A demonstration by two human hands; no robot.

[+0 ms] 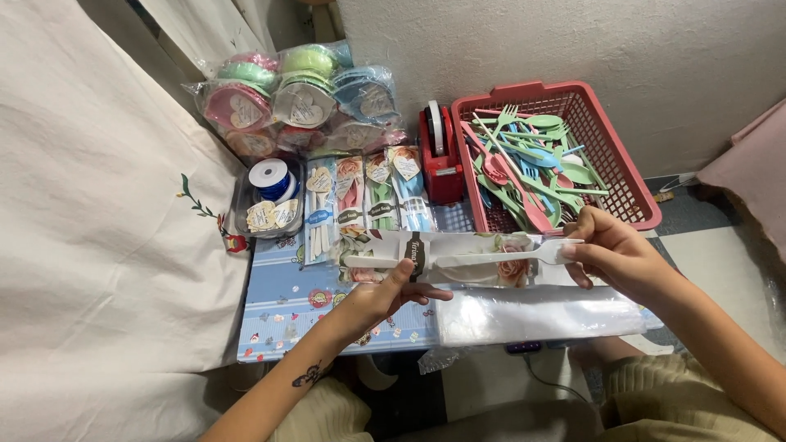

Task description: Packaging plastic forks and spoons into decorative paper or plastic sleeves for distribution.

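Note:
My left hand [378, 296] pinches the left part of a floral paper sleeve [458, 257] with a dark band, held level above the small blue patterned table [282, 321]. A white plastic spoon and fork [491, 255] lie in the sleeve, their heads sticking out to the right. My right hand [612, 252] grips those heads at the sleeve's right end.
A red plastic basket [630, 168] of pastel forks and spoons stands at the right, a red tape dispenser [440, 155] beside it. Wrapped cutlery packs [360, 200], a tray with blue ribbon [270, 178] and bagged pastel bowls [299, 96] sit behind. Clear plastic bags [532, 315] lie in front.

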